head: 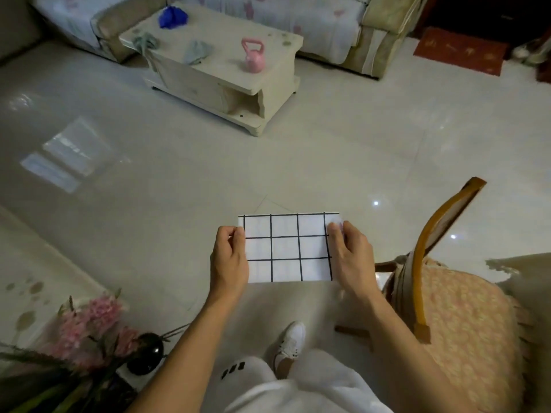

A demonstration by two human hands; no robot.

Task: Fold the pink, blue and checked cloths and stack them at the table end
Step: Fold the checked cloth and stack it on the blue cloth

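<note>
Dim indoor light, window glare reflecting off the glossy floor [89, 120], wide-angle bending at edges, chair [447, 263] slightly blurring

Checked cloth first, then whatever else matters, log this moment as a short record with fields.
checked cloth: folded into a flat rectangle, held in the air over the floor
left hand: grips the cloth's left edge
right hand: grips its right edge
coffee table: far ahead
on table: crumpled blue cloth, two grey-green cloths, pink kettlebell
stack: none visible yet
</note>
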